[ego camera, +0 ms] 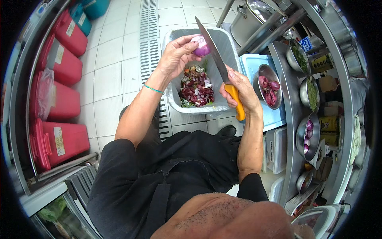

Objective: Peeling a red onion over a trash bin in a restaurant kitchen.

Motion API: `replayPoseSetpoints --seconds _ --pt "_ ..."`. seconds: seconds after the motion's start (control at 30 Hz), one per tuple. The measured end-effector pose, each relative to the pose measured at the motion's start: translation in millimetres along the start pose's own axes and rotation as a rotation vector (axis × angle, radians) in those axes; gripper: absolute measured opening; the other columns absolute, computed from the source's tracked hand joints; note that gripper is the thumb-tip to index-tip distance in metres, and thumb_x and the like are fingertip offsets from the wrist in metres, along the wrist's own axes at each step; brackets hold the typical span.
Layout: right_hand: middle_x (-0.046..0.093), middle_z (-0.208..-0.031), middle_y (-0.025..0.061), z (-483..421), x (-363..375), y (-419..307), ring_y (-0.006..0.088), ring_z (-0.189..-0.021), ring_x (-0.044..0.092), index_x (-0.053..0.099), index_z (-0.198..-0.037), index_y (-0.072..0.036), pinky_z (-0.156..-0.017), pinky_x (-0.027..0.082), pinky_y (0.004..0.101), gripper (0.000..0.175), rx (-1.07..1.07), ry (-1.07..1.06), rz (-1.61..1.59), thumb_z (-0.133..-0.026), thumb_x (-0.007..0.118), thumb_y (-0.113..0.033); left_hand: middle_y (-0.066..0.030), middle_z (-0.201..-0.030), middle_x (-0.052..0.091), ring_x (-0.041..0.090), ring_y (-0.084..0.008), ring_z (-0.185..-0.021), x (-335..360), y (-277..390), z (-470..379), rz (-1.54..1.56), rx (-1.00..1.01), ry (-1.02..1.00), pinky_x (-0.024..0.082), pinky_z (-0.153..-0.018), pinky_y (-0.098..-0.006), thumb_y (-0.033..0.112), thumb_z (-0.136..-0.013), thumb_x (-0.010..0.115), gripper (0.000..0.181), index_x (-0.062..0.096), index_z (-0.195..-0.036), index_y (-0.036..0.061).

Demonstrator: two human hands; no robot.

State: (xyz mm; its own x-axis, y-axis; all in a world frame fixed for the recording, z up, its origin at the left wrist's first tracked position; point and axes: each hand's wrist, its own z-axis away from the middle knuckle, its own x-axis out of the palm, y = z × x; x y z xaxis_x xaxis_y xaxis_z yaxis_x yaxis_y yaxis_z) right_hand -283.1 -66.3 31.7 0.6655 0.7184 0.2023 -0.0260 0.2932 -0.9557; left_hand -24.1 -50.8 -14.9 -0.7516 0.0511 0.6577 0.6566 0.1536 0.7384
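Observation:
Between the fingertips of my left hand (pixel 180 53) is a red onion (pixel 201 47), its pale cut face turned up and its purple side below. My right hand (pixel 241 89) grips a kitchen knife by its yellow handle (pixel 233 97). The knife's long steel blade (pixel 213 49) points up and away, passing close beside the onion; whether it touches cannot be told. Both hands are above a bin with a clear plastic liner (pixel 228 38). Onion skins and vegetable scraps (pixel 197 91) lie in the bottom of the bin.
At right, a steel bowl of peeled red onions (pixel 270 86) rests on a blue lid (pixel 250 61). Beside it, a steel shelf (pixel 282 65) carries bowls of chopped greens (pixel 297 58) and whole red onions (pixel 309 134). Red lidded tubs (pixel 65 140) line the left. A large pot (pixel 244 27) stands beyond.

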Motion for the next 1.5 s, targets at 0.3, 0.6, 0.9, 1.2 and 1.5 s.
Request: replayPoseSetpoints --seconds 0.3,0.6,0.9,1.2,1.5 --pt "0.060 -0.068 0.0063 -2 5 2 0.0054 -0.041 0.044 0.030 -0.157 -0.004 -0.038 0.033 0.0202 0.070 0.016 0.022 0.010 -0.105 0.051 -0.047 -0.0140 -0.116 0.069 0.070 -0.0190 -0.096 -1 2 1 -0.110 0.042 -0.011 0.060 -0.077 -0.0316 0.011 -0.089 0.076 0.045 0.061 -0.129 -0.0037" --pt "0.058 -0.071 0.0057 -8 10 9 0.0056 -0.044 0.044 0.027 -0.158 -0.005 -0.040 0.033 0.0208 0.070 -0.046 0.005 0.044 -0.107 0.046 -0.048 -0.0119 -0.108 0.072 0.070 -0.0176 -0.092 7 2 4 -0.188 0.036 0.006 0.060 -0.078 -0.0303 0.013 -0.088 0.078 0.045 0.062 -0.126 -0.0052" --pt "0.058 -0.070 0.0101 -10 12 10 0.0083 -0.041 0.042 0.056 -0.119 0.001 -0.039 0.033 0.0217 0.055 -0.113 0.047 -0.013 -0.108 0.039 -0.050 -0.0104 -0.100 0.073 0.071 -0.0198 -0.085 11 -25 5 0.202 -0.114 0.036 0.060 -0.078 -0.0307 0.021 -0.096 0.070 0.028 0.068 -0.110 -0.0033" --pt "0.064 -0.074 0.0088 1 7 3 0.0059 -0.046 0.048 0.042 -0.136 0.003 -0.042 0.038 0.0207 0.050 -0.329 0.171 0.061 -0.103 0.056 -0.032 -0.0115 -0.112 0.070 0.068 -0.0168 -0.094 7 -11 5 0.008 -0.059 -0.081 0.058 -0.079 -0.0289 0.011 -0.086 0.077 0.047 0.061 -0.127 -0.0046" --pt "0.073 -0.099 0.0194 -14 10 6 0.0156 -0.084 0.071 0.029 -0.154 0.009 -0.068 0.057 0.0245 0.092 -0.711 0.500 0.737 -0.079 0.080 -0.005 -0.0119 -0.115 0.070 0.069 -0.0157 -0.097 26 -10 12 -0.305 -0.094 -0.171 0.059 -0.081 -0.0291 0.005 -0.079 0.082 0.057 0.061 -0.131 -0.0037"
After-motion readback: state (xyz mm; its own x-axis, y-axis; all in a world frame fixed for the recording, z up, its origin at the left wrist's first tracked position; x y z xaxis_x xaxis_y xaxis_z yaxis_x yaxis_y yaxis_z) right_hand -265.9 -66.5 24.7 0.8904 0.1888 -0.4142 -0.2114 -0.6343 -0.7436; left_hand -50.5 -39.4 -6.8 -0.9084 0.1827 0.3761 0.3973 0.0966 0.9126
